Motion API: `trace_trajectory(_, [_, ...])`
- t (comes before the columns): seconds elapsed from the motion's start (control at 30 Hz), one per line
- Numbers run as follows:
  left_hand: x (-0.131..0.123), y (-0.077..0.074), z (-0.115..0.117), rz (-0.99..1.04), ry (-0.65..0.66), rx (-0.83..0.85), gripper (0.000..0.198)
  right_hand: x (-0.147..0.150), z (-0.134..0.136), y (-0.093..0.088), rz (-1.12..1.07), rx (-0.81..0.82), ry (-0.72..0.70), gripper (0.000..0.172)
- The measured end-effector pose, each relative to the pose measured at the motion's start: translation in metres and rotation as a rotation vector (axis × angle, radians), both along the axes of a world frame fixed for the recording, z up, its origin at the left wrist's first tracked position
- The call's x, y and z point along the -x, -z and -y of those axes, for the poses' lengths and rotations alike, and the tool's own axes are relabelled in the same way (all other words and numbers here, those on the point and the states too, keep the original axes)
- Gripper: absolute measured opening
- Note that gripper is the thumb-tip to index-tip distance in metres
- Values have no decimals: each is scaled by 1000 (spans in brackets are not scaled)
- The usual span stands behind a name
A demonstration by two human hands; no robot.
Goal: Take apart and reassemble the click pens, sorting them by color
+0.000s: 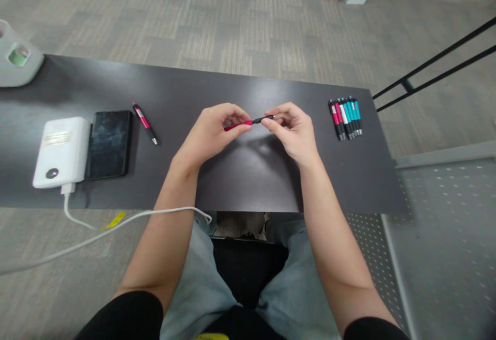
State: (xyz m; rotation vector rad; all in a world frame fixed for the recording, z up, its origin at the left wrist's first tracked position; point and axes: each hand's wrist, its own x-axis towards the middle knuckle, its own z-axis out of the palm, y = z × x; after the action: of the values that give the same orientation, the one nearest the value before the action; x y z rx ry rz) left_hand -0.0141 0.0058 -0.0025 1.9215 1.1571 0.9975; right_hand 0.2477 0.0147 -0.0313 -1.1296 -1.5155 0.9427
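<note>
A red and black pen (pixel 247 122) is held level above the middle of the dark table (pixel 248 174). My left hand (pixel 217 128) pinches its red barrel between thumb and fingers. At the pen's other end, the thumb and fingers of my right hand (pixel 292 129) are closed on the black part. Whether the two parts are joined or slightly apart, I cannot tell. To the left lies another red and black pen (pixel 144 123), slanted, its silver tip towards me. On the right, several pens (pixel 346 118) lie side by side in a row, with red, white and teal barrels.
A white power bank (pixel 62 151) lies at the left beside a black phone (pixel 109 143). Its white cable (pixel 127 220) hangs past the front edge and crosses my left forearm. A white object (pixel 19 58) stands at the far left corner. Black rails (pixel 434 71) rise off the right end.
</note>
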Motion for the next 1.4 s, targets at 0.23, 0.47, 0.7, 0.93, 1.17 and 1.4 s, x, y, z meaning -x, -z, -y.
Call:
trace_trajectory(0.23, [1,0,-2,-12,36,-79,26,6,8,-8,156,8,42,76])
trace_trajectory(0.47, [3,3,-4,-49,53,-113,16,-1,10,-8,270,60,-20,83])
trace_trajectory(0.7, [3,3,-4,-41,47,-104,17,-3,11,-11,268,18,-74,75])
trace_trajectory(0.93, [3,2,-3,-34,43,-95,16,-3,12,-14,286,51,-93,74])
trace_trajectory(1.17, [3,-2,-2,-50,45,-85,19,-2,12,-15,322,46,-104,79])
trace_trajectory(1.4, [2,-2,-1,-56,36,-67,19,-1,11,-19,311,13,-80,79])
